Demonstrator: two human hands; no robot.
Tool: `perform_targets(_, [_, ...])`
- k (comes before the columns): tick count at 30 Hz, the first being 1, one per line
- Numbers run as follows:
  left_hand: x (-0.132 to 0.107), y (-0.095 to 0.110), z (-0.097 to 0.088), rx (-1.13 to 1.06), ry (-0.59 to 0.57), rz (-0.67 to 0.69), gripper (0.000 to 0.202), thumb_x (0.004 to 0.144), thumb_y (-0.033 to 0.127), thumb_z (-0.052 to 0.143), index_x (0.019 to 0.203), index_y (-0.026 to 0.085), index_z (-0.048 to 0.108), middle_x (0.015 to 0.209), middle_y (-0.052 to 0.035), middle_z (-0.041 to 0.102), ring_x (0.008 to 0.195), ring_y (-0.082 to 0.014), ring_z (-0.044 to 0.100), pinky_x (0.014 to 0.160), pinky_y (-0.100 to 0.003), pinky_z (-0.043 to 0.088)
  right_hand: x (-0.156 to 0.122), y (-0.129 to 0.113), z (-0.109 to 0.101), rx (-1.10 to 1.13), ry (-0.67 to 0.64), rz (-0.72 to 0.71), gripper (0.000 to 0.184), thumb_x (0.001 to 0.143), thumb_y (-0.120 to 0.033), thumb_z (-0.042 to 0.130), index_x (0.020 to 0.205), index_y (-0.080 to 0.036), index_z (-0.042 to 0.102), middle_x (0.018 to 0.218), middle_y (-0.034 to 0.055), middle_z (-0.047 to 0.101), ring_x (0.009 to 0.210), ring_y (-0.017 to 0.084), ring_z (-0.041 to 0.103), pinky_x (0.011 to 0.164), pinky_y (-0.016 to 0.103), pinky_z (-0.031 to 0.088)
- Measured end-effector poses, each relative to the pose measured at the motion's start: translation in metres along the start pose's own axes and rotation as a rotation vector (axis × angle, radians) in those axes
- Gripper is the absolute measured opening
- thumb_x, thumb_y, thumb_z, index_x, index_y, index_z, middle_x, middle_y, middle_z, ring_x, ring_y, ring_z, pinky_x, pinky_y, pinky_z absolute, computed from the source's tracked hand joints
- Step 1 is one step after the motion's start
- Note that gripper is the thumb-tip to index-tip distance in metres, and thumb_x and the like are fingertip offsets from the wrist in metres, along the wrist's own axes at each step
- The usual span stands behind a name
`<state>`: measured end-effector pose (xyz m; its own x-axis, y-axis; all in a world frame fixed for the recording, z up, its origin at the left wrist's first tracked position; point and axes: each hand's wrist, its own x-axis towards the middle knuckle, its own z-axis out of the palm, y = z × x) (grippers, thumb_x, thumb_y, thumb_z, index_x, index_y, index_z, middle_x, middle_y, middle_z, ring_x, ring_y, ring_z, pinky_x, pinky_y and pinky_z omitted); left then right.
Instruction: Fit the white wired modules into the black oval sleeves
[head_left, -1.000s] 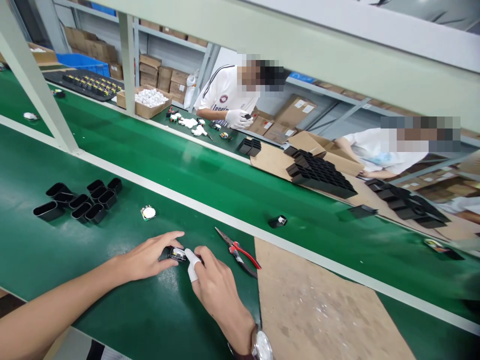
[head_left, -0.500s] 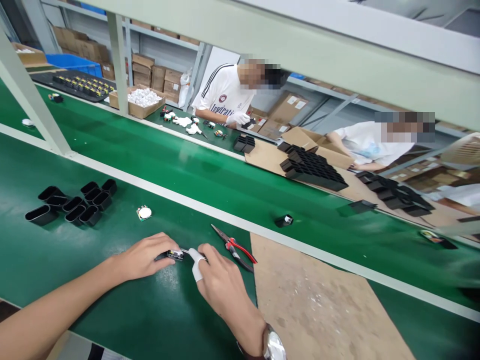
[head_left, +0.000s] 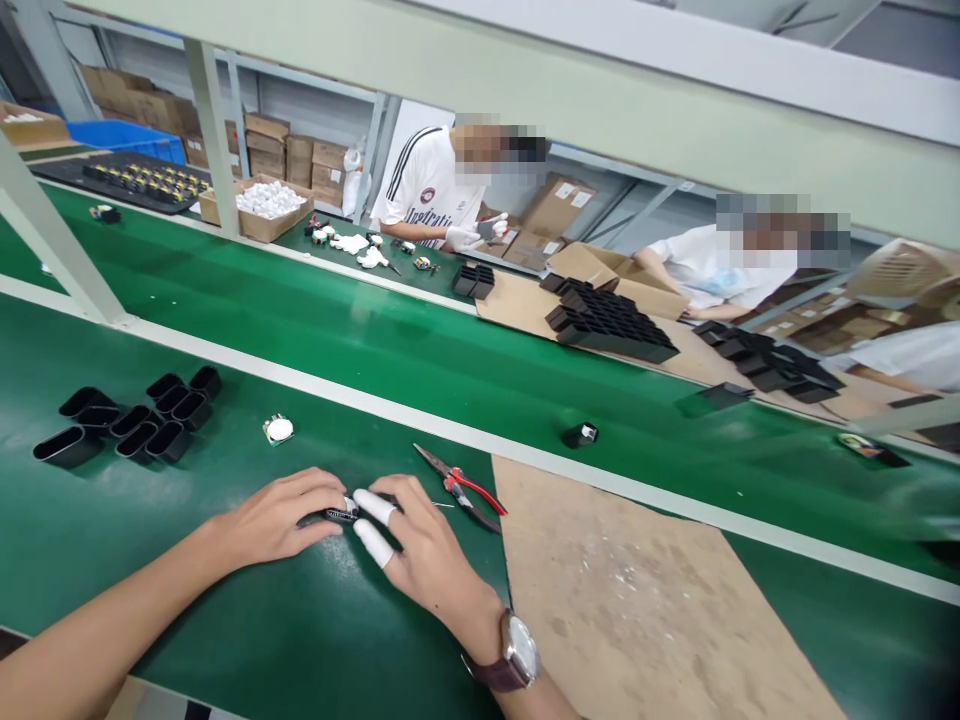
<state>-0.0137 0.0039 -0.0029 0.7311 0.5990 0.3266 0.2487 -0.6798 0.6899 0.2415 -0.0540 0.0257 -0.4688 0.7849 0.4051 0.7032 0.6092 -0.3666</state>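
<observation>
My left hand [head_left: 289,515] is closed around a small black plastic case [head_left: 341,510], keeping it low over the green bench. White and metallic parts show at the case's near end, partly covered by fingers. My right hand [head_left: 420,530] wears white finger cots on two fingers, and these fingertips pinch the case's right end. A thin metal rod [head_left: 444,505] sticks out beyond the right hand's knuckles; whether it is held or lies on the bench I cannot tell. Long-nose pliers [head_left: 465,490] with red and black handles lie close by. A small circuit board [head_left: 279,430] with a white round top rests farther left.
Several empty black cases [head_left: 139,425] stand at the left. A brown board [head_left: 637,600] covers the bench at the right. Past a pale rail [head_left: 300,375] runs a green belt [head_left: 420,350] carrying a black case [head_left: 581,434]. Co-workers sit opposite, beside rows of black cases [head_left: 611,320].
The thin metal rod has swung from the case's end to behind my right hand. My right fingertips have moved left onto the case. The whole view has shifted slightly.
</observation>
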Motion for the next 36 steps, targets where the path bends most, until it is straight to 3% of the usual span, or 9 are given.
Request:
perform_targets(2, [0.003, 0.001, 0.001, -0.028, 0.012, 0.038, 0.017, 0.105, 0.028, 0.061, 0.114, 0.024, 0.075, 0.124, -0.0108, 0.073, 0.109, -0.0245, 0.071, 0.098, -0.037, 0.058, 0.005, -0.004, 0.0, 0.045, -0.044, -0.049, 0.028, 0.104, -0.024, 0.06, 0.131, -0.02, 0.062, 0.124, 0.012, 0.065, 0.116, 0.027, 0.059, 0.096, 0.044, 0.057])
perform_targets(4, [0.007, 0.003, 0.002, -0.146, 0.081, -0.049, 0.015, 0.102, 0.03, 0.066, 0.107, 0.023, 0.077, 0.118, -0.011, 0.075, 0.103, -0.0243, 0.073, 0.093, -0.038, 0.06, 0.004, 0.001, 0.001, 0.033, -0.032, -0.026, 0.031, 0.105, -0.027, 0.059, 0.135, -0.02, 0.059, 0.125, 0.0124, 0.065, 0.116, 0.027, 0.06, 0.096, 0.046, 0.056])
perform_targets(10, [0.022, 0.004, -0.003, -0.926, 0.337, -0.656, 0.034, 0.084, 0.045, 0.087, 0.094, 0.014, 0.076, 0.08, -0.0055, 0.076, 0.068, -0.0179, 0.072, 0.066, -0.034, 0.066, -0.014, 0.029, -0.002, -0.153, -0.023, 0.122, 0.034, 0.101, -0.021, 0.059, 0.134, -0.018, 0.061, 0.124, 0.0137, 0.065, 0.11, 0.028, 0.063, 0.094, 0.049, 0.057])
perform_targets(15, [0.027, 0.006, -0.011, -1.091, 0.411, -0.731, 0.036, 0.077, 0.043, 0.093, 0.088, 0.013, 0.076, 0.079, -0.0055, 0.076, 0.066, -0.0143, 0.071, 0.064, -0.028, 0.066, -0.022, 0.036, -0.003, -0.174, -0.068, 0.149, 0.037, 0.096, -0.01, 0.054, 0.13, -0.019, 0.063, 0.117, 0.0113, 0.065, 0.104, 0.027, 0.062, 0.092, 0.046, 0.057])
perform_targets(18, [0.028, 0.008, -0.012, -1.004, 0.432, -0.709, 0.036, 0.077, 0.043, 0.093, 0.089, 0.013, 0.077, 0.081, -0.0057, 0.077, 0.068, -0.0152, 0.071, 0.065, -0.029, 0.066, -0.023, 0.039, 0.0, -0.159, -0.046, 0.151, 0.037, 0.096, -0.005, 0.05, 0.127, -0.018, 0.064, 0.113, 0.0105, 0.065, 0.102, 0.026, 0.061, 0.092, 0.044, 0.057])
perform_targets(23, [0.034, 0.009, -0.016, -0.597, 0.488, -0.569, 0.036, 0.076, 0.045, 0.092, 0.09, 0.015, 0.077, 0.082, -0.005, 0.077, 0.067, -0.0172, 0.072, 0.067, -0.032, 0.065, -0.023, 0.046, 0.003, -0.131, -0.026, 0.15, 0.032, 0.093, 0.001, 0.048, 0.113, -0.015, 0.067, 0.108, 0.0101, 0.065, 0.098, 0.024, 0.059, 0.089, 0.042, 0.058])
perform_targets(28, [0.062, 0.003, -0.038, -0.118, 0.421, -0.375, 0.033, 0.087, 0.05, 0.08, 0.098, 0.02, 0.077, 0.109, -0.0089, 0.078, 0.098, -0.0249, 0.076, 0.091, -0.039, 0.064, -0.025, 0.046, 0.001, -0.145, -0.035, 0.146, 0.029, 0.087, 0.005, 0.05, 0.1, -0.015, 0.067, 0.106, 0.0088, 0.064, 0.097, 0.023, 0.058, 0.088, 0.039, 0.058])
perform_targets(32, [0.104, -0.024, -0.068, 0.189, 0.391, -0.399, 0.034, 0.088, 0.05, 0.073, 0.103, 0.02, 0.075, 0.114, -0.0089, 0.078, 0.096, -0.0248, 0.076, 0.091, -0.038, 0.062, -0.028, 0.045, 0.002, -0.16, -0.008, 0.142, 0.028, 0.085, 0.007, 0.054, 0.096, -0.016, 0.066, 0.106, 0.0084, 0.063, 0.095, 0.023, 0.058, 0.087, 0.037, 0.057])
perform_targets(36, [0.142, -0.06, -0.098, 0.298, 0.463, -0.5, 0.026, 0.082, 0.038, 0.074, 0.097, 0.018, 0.07, 0.104, -0.01, 0.077, 0.093, -0.0273, 0.075, 0.09, -0.04, 0.06, -0.03, 0.048, 0.003, -0.183, 0.03, 0.128, 0.028, 0.082, 0.007, 0.057, 0.096, -0.015, 0.067, 0.103, 0.0088, 0.063, 0.094, 0.024, 0.058, 0.086, 0.038, 0.057])
